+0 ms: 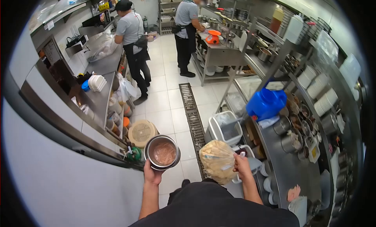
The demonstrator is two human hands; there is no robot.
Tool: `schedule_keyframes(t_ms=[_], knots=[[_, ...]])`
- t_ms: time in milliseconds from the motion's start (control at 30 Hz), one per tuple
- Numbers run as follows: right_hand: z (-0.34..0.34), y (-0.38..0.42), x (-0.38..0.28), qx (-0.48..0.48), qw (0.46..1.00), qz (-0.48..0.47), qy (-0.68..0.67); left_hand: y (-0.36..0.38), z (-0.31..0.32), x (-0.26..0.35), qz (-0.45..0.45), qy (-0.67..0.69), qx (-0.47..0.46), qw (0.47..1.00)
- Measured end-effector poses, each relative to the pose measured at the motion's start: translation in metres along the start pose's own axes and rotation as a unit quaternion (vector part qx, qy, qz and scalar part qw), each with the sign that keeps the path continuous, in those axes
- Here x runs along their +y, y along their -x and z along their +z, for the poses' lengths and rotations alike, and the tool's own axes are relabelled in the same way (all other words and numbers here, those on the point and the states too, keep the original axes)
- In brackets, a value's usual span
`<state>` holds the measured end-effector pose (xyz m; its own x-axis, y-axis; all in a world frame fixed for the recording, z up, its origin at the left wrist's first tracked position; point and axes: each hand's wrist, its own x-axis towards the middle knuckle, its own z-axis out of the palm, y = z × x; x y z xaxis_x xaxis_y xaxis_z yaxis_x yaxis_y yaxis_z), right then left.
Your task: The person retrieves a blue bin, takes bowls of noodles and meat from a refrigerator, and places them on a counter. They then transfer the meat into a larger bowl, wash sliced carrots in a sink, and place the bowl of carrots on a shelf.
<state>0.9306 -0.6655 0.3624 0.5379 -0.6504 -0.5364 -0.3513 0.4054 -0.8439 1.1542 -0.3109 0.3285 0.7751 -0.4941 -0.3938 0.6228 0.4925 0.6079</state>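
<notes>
My left hand (151, 174) grips the underside of a round metal bowl (162, 152) that holds a brown paste. A clear plastic bag of pale flatbreads (216, 160) hangs from my right hand (242, 166), which pinches its top edge. Both are held in front of my dark apron, above the white tiled floor. The bowl is to the left of the bag, and the two are apart.
A steel counter (98, 97) with containers runs along the left; shelves of bowls and pots (305, 125) and a blue jug (267, 103) stand on the right. A floor drain grate (194, 117) runs down the aisle. Two people in grey shirts and dark aprons work at the far end.
</notes>
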Motion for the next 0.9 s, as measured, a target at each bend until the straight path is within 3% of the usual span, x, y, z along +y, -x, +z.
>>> schedule_keyframes(t_ms=[267, 467, 633, 900], knots=[[0.065, -0.152, -0.127, -0.052, 0.995, -0.061, -0.053, -0.159, 0.051, 0.041, 0.057, 0.016, 0.009, 0.998], [0.125, -0.279, -0.207, -0.125, 0.991, -0.032, -0.046, -0.26, 0.098, 0.084, 0.035, 0.031, 0.067, 0.997], [0.189, -0.388, -0.271, -0.163, 0.987, -0.008, 0.004, -0.346, 0.135, 0.119, 0.095, 0.053, 0.143, 0.984], [0.302, -0.56, -0.358, -0.169, 0.985, 0.011, 0.028, -0.528, 0.141, 0.176, 0.119, 0.102, 0.135, 0.978]])
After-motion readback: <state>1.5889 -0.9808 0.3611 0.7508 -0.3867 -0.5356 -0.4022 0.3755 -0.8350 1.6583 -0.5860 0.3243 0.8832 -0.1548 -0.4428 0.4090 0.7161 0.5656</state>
